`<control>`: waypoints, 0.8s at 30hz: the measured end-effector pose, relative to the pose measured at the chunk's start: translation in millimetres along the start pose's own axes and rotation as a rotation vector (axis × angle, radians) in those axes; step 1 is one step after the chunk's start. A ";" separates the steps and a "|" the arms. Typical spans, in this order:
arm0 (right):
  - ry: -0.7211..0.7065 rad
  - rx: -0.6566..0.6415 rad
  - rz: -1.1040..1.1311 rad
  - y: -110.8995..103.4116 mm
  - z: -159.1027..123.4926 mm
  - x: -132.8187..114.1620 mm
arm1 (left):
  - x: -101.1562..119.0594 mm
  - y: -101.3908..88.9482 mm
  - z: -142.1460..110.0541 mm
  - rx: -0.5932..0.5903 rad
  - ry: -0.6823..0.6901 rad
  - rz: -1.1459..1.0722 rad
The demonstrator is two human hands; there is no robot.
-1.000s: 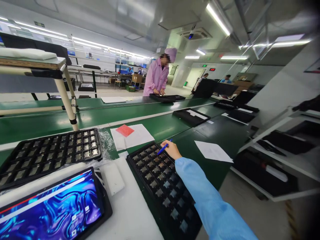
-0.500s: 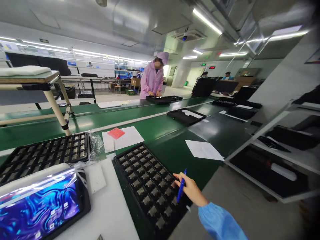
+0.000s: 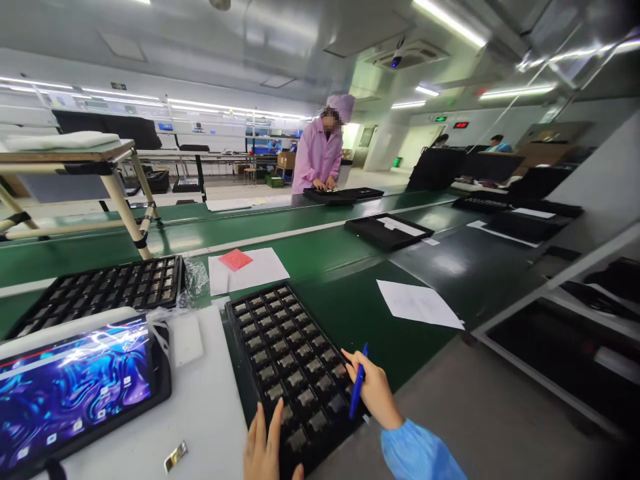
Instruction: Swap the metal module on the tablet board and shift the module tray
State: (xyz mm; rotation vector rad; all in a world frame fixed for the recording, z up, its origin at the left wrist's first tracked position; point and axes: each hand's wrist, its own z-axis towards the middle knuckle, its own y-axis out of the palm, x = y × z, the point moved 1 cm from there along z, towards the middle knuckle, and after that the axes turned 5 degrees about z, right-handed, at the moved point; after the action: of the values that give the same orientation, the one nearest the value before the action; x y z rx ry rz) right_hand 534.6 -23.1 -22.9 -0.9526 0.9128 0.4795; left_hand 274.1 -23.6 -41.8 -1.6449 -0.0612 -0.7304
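Head view, right hand point(image 3: 374, 387) gripping pen point(image 3: 358, 385), left hand point(image 3: 263, 445) spread, perhaps touching edge of tray point(image 3: 247, 357), roomy green bench point(image 3: 350, 307) beyond

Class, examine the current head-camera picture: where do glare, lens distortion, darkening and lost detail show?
Head view: pale glare streaks the tablet screen; head view: soft sheen lies on the green worktop; head view: wide-angle stretch seems to slant the right-hand rack, with darkening toward the right edge; head view: the red wall display is unreadable, while the blue pen keeps a clear outline.
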 end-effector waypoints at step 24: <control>-0.014 0.222 0.013 -65.0 12.2 8.4 | 65.9 -20.7 20.6 0.054 0.177 -0.597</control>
State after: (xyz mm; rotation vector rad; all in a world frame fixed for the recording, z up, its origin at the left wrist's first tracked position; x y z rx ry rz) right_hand 590.6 -46.7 4.7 -0.7412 0.9391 0.3863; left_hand 326.3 -23.7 7.9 -1.5081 -0.4553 -1.3109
